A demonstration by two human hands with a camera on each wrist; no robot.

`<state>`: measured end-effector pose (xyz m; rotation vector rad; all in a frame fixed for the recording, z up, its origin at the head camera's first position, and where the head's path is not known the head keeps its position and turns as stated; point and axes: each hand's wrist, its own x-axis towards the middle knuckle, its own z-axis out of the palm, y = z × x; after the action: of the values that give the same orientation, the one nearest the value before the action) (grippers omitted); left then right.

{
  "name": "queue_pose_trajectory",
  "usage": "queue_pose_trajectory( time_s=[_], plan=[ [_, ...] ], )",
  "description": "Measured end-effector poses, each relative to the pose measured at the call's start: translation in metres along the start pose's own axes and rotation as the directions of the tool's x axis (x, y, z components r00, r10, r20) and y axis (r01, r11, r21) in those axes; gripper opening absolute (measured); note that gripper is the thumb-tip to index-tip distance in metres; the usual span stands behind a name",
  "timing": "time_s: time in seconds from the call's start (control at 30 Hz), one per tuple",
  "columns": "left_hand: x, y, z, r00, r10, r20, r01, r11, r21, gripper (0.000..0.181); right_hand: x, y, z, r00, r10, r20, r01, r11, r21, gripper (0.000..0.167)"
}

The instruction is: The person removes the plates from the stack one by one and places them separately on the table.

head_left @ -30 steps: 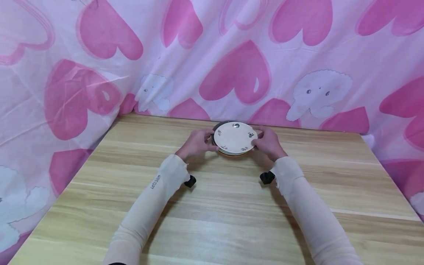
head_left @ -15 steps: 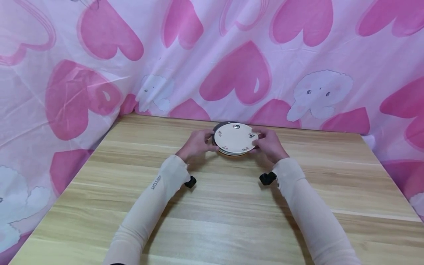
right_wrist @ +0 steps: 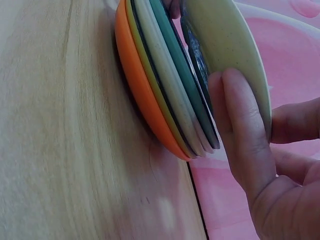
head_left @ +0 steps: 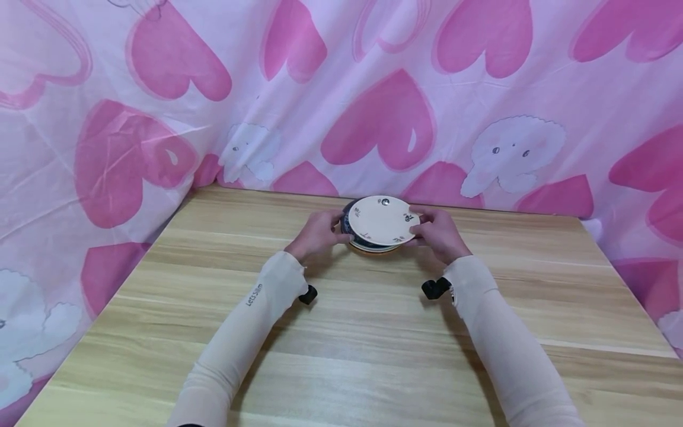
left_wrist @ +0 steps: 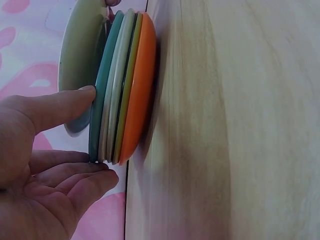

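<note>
A cream plate (head_left: 381, 220) with small printed motifs is tilted up off a stack of plates at the table's far edge. My right hand (head_left: 436, 234) pinches its right rim, thumb on one face and fingers on the other. Below it, the stack shows a teal plate (left_wrist: 103, 95) on top, pale plates, a yellow-green one and an orange plate (left_wrist: 142, 90) at the bottom. Dark blue patterning (right_wrist: 196, 50) shows on the top plate's face. My left hand (head_left: 318, 232) holds the stack's left side, its thumb on the teal rim and its fingers along the edges.
The wood-grain table (head_left: 341, 344) spreads toward me. A pink heart-print cloth (head_left: 384, 118) hangs right behind the stack and along the left side. Black wrist mounts (head_left: 434, 289) stick out below both hands.
The cream plate has lifted and shifted slightly right with my right hand, so more of the dark plate beneath shows. My left hand has stayed almost in place.
</note>
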<state>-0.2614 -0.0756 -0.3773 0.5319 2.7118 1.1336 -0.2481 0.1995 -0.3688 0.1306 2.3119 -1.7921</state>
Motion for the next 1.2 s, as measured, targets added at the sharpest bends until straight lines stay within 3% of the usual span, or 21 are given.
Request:
queue_pose_trajectory(
  time_s=[0.3, 1.2],
  plan=[
    [0.0, 0.002, -0.001, 0.999, -0.034, 0.014, 0.034, 0.999, 0.001, 0.061, -0.004, 0.001, -0.006, 0.999, -0.034, 0.016, 0.034, 0.999, 0.002, 0.063],
    [0.002, 0.002, -0.001, 0.999, -0.033, 0.017, 0.033, 0.999, 0.001, 0.061, -0.011, 0.005, -0.015, 0.994, -0.087, 0.068, 0.087, 0.996, -0.001, 0.063]
  ],
)
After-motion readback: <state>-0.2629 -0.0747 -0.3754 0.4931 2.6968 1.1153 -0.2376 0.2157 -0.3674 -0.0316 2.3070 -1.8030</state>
